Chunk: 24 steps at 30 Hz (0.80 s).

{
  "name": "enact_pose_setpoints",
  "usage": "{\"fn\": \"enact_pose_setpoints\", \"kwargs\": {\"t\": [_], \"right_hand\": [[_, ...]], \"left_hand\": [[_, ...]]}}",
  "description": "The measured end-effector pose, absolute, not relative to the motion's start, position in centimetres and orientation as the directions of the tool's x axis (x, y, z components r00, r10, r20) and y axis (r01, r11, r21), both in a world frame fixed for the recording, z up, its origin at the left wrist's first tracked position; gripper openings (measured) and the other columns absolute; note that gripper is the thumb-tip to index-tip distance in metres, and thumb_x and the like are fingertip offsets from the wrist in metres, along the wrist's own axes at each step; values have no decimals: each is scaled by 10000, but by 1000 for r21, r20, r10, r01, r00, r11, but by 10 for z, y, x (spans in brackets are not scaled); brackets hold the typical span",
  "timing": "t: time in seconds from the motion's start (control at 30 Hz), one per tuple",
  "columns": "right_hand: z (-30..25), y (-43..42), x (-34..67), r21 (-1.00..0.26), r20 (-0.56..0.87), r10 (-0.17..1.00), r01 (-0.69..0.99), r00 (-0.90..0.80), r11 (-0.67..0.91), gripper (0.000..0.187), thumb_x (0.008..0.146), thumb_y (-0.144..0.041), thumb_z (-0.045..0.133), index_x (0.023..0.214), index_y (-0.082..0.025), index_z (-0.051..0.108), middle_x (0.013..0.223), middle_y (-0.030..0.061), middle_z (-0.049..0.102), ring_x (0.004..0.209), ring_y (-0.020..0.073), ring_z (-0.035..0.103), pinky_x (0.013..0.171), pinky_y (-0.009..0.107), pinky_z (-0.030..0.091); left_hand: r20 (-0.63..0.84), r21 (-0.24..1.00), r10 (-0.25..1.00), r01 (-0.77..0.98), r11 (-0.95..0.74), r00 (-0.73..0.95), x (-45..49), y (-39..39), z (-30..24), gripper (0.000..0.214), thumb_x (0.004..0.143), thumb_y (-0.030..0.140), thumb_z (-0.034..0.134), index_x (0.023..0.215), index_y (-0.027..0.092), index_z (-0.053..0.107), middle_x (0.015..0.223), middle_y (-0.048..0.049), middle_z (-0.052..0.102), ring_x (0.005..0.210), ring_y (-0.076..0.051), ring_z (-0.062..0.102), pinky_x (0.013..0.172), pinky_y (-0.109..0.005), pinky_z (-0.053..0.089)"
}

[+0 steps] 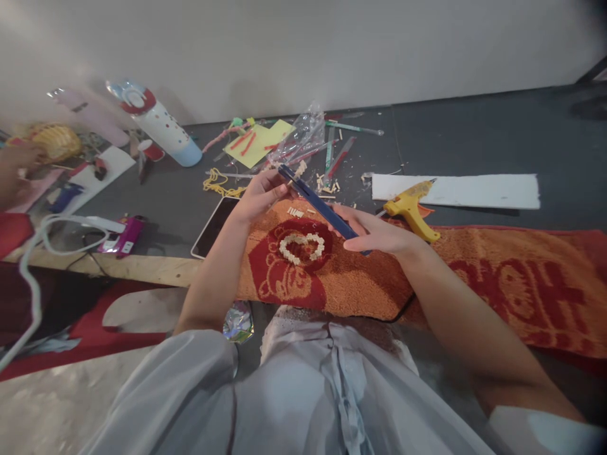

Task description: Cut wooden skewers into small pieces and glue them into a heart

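Note:
Both hands hold a long, slim dark-blue object [322, 205], tilted over the towel; its exact kind I cannot make out. My left hand [263, 194] is closed on its far left end, where a small pale cluster [300, 169] shows close by. Fingers and thumb of my right hand [372, 230] grip the near right end. Below them, a heart outline [302, 248] of small cream pieces lies on the orange and red towel [365, 287]. Several short pale sticks [294, 213] rest just above the heart.
Right of my hand lies a yellow glue gun [412, 210] by a white strip [493, 191]. Behind are clear plastic [306, 136], yellow paper [260, 142] and cut bits. A tablet-like device [211, 224], bottle [161, 126], white cable [35, 278] and another person's hand [16, 164] are left.

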State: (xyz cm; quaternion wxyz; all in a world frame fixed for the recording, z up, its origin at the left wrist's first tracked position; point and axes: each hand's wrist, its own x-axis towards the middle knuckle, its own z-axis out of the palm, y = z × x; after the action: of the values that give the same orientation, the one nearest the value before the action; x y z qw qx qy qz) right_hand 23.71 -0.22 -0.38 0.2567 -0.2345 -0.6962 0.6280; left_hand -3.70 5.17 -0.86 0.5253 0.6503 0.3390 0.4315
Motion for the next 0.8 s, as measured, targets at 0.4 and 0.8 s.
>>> {"fn": "enact_pose_setpoints", "kwargs": {"t": [0.4,0.8], "right_hand": [[-8,-2,233,-988,7,726,109,-688,113,837,689,-383,731,1435,-217,389,1491,98,438,1402,321,357,1162,498,278],[-7,1,234,-971,30,728,153,-684,184,868,713,-408,716,1463,-186,341,1503,129,413,1386,340,375,1140,509,311]], "left_hand": [[185,971,930,85,-223,318,-29,48,-3,453,715,586,715,853,157,670,757,-51,695,581,-104,633,550,-226,513],[330,830,930,421,-367,160,-18,32,13,315,807,387,640,610,140,637,453,5,564,346,-57,461,350,-173,324]]}}
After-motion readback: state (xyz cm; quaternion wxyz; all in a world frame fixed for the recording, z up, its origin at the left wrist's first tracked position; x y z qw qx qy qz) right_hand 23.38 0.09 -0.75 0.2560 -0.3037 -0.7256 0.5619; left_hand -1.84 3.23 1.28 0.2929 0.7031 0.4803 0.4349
